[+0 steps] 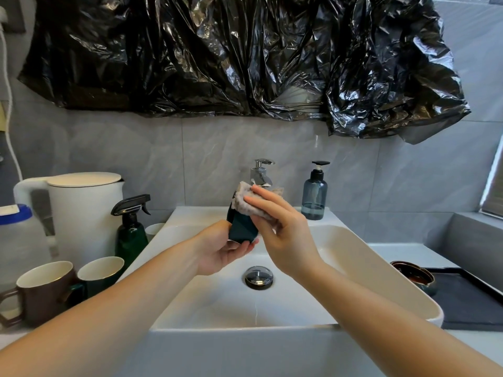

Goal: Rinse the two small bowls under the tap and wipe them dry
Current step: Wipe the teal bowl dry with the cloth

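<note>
My left hand (220, 248) holds a small dark teal bowl (242, 227) tipped on its side over the white sink (353, 257), just in front of the chrome tap (261, 174). My right hand (283, 229) presses a beige-grey cloth (246, 200) against the bowl's upper part, covering its rim. No water is visibly running from the tap. A second small bowl (413, 276), dark with a brown glossy inside, rests on the black mat (468, 303) to the right of the sink.
Left of the sink stand a white kettle (84, 213), a green spray bottle (130, 232), a brown mug (40, 289), a green mug (100, 273) and a white jug with a blue lid (16, 240). A blue soap dispenser (314, 194) stands behind the sink on the right. Black plastic sheeting (245, 55) hangs above.
</note>
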`<state>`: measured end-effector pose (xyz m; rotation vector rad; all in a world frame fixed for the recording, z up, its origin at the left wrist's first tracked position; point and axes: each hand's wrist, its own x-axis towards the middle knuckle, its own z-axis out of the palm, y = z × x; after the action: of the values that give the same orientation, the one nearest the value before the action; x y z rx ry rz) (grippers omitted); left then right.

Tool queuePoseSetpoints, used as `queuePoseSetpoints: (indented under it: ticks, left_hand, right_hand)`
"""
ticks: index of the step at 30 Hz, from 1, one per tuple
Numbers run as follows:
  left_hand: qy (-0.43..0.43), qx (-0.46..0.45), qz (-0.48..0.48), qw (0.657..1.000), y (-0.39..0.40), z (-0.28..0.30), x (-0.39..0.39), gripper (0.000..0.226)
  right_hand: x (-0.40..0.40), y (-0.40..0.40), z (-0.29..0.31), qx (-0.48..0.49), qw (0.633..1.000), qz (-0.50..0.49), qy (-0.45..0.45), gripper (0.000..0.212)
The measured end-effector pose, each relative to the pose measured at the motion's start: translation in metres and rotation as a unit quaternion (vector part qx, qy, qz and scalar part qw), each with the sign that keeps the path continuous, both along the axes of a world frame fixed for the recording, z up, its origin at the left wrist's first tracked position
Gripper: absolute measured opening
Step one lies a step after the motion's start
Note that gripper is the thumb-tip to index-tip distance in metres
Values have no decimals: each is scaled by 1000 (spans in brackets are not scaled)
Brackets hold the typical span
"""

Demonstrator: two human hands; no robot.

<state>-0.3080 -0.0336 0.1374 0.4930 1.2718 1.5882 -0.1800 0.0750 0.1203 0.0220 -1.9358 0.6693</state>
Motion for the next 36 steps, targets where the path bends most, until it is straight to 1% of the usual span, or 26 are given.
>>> queuePoseSetpoints:
  ticks: [3, 5, 8, 10, 12, 17, 21, 26, 29, 32, 33, 36]
  left_hand:
    - [45, 36, 3, 998, 8, -6, 6, 24]
    - [56, 63, -10, 996, 11, -8, 9, 26]
    - [34, 69, -19, 997, 8, -7, 7, 16]
    - [23, 51, -28, 998, 6, -6, 6, 17]
    - [36, 38, -31, 998, 4, -6, 6, 18]
    - [40, 77, -20, 996, -1, -4, 3, 17]
    - [97, 89, -21, 991, -5, -3, -2, 18]
    - [137, 93, -26, 986, -1, -7, -5, 15]
    - [180, 101, -4, 978, 5, -12, -2, 13]
    - [231, 87, 72, 966, 13, -15, -2, 14]
    - [233, 82, 108, 963, 15, -16, -4, 14]
    - [244, 64, 182, 950, 15, -18, -11, 14]
  right_hand:
    - [-2, -1, 0, -20, 1000, 1, -3, 37]
    - [-3, -5, 0, -24, 1000, 9, -12, 39]
    - [-2, -13, 3, -16, 998, 43, -33, 46]
    - [-1, -17, 5, -4, 998, 50, -45, 49]
    - [0, -19, 6, 5, 998, 43, -51, 49]
    - [7, -15, 6, 16, 998, 22, -64, 47]
    - [9, -7, 5, 27, 996, -3, -88, 44]
    - [7, -7, 4, -18, 996, -7, -82, 46]
    - [7, -8, 4, -41, 994, -25, -100, 40]
    - [6, -8, 1, -80, 983, -35, -162, 26]
    - [6, -7, 0, -100, 978, -26, -180, 26]
    - [9, -8, -2, -130, 968, 11, -216, 37]
